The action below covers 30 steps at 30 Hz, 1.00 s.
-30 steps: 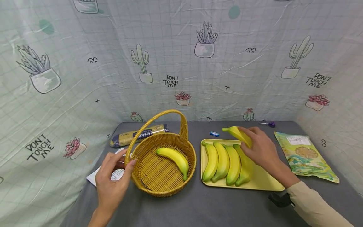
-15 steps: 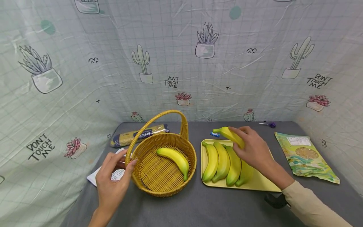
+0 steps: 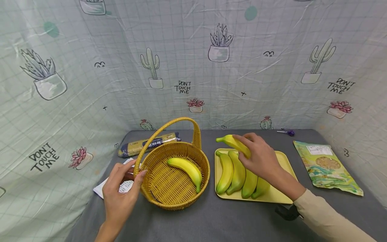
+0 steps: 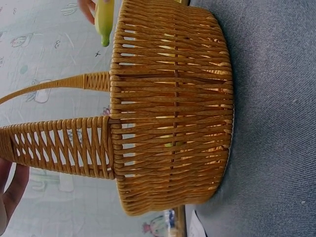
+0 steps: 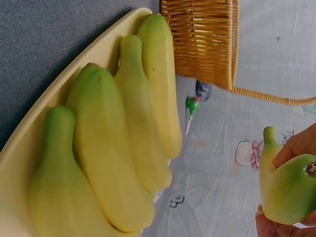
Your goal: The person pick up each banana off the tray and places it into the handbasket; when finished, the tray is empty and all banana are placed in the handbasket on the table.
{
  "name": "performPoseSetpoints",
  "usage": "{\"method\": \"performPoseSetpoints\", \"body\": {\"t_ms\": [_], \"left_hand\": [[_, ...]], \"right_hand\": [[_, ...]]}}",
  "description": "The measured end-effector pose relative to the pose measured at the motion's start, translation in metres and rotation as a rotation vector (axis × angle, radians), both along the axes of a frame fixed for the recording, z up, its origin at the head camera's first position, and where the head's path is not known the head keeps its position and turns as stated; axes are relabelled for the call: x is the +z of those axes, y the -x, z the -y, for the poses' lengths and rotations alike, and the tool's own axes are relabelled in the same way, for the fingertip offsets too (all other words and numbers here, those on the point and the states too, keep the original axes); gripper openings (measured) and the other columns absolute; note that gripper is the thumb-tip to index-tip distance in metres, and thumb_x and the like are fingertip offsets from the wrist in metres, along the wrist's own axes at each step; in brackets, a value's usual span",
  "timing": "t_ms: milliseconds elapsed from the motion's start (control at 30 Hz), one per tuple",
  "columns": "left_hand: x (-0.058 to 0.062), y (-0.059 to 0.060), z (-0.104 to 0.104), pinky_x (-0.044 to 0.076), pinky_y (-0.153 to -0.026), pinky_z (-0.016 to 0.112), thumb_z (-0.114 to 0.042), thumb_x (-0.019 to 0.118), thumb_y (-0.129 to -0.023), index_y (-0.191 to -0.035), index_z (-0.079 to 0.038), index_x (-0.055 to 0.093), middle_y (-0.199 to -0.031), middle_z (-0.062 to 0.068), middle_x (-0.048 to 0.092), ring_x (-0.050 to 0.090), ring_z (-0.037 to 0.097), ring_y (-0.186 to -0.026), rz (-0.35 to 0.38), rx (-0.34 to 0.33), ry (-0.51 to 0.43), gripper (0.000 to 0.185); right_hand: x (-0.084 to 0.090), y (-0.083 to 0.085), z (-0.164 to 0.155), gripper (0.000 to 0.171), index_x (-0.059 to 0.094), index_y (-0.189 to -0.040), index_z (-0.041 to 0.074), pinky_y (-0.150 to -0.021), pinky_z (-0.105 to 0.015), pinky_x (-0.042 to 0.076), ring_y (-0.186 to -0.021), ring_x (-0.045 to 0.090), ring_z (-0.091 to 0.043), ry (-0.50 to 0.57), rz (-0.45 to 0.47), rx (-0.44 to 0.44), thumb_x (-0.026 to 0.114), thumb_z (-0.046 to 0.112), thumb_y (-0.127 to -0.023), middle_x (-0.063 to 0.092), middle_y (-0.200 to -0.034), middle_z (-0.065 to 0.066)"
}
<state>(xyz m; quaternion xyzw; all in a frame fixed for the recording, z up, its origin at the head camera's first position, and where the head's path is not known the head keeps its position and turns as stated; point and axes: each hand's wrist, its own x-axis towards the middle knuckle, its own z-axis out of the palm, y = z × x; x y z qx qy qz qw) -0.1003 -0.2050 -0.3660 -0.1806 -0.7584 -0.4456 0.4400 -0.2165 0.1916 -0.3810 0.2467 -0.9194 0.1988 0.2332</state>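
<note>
My right hand (image 3: 260, 155) grips a yellow banana (image 3: 234, 144) with a green stem, raised above the tray. Under it several more bananas (image 3: 225, 173) lie side by side on a pale yellow tray (image 3: 284, 188). With thumb and fingers my left hand (image 3: 121, 193) holds the near foot of the handle on a woven basket (image 3: 173, 205). Inside that basket rests a single banana (image 3: 187, 169). In the right wrist view the held banana (image 5: 289, 190) points its green end at the camera. The left wrist view has the basket wall (image 4: 173, 108) standing on the grey cloth.
Behind the basket lies a pasta packet (image 3: 130, 149). White printed paper (image 3: 125, 186) sits partly under my left hand. A green patterned bag (image 3: 328, 168) is right of the tray, and a purple lollipop (image 3: 290, 133) lies at the back. A patterned curtain (image 3: 193, 67) encloses the table.
My right hand has carried its banana leftward across the tray, towards the basket, and now covers the small blue packet behind the tray. My left hand stays on the handle.
</note>
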Motion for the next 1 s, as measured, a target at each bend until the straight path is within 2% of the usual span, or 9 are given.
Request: {"method": "performPoseSetpoints", "body": {"t_ms": [200,667,833,1000], "left_hand": [[0.001,-0.001,-0.001,0.053,-0.074,0.011,0.026,0.079,-0.072,-0.12,0.01,0.072,-0.086,0.015,0.057,0.062,0.009,-0.077,-0.003,-0.001,-0.003,0.051],[0.004,-0.002,-0.001,0.053,-0.072,0.012,0.026,0.08,-0.074,-0.121,0.008,0.073,-0.086,0.013,0.057,0.062,0.012,-0.078,0.036,0.009,0.006,0.051],[0.003,0.0,-0.002,0.052,-0.073,0.011,0.026,0.08,-0.073,-0.121,0.009,0.073,-0.085,0.014,0.057,0.062,0.012,-0.077,0.014,0.011,-0.002,0.051],[0.003,0.0,-0.002,0.053,-0.073,0.011,0.025,0.079,-0.073,-0.12,0.01,0.073,-0.084,0.015,0.057,0.062,0.01,-0.079,0.003,0.007,-0.003,0.051]], "right_hand": [[0.004,-0.003,0.01,0.058,0.067,-0.144,0.017,-0.051,-0.035,0.045,-0.093,0.06,-0.031,-0.024,0.011,0.024,0.077,0.009,-0.087,0.063,-0.124,-0.014],[0.007,-0.012,0.036,0.055,0.07,-0.141,0.019,-0.055,-0.031,0.045,-0.086,0.058,-0.024,-0.047,0.035,0.104,0.077,0.01,-0.087,0.065,-0.121,-0.011],[0.012,-0.014,0.049,0.055,0.07,-0.141,0.021,-0.052,-0.029,0.043,-0.082,0.056,-0.021,-0.065,0.039,0.155,0.077,0.01,-0.088,0.065,-0.12,-0.009],[0.018,-0.014,0.064,0.056,0.069,-0.142,0.022,-0.049,-0.027,0.041,-0.087,0.057,-0.021,-0.092,0.054,0.202,0.075,0.009,-0.089,0.064,-0.122,-0.008]]}}
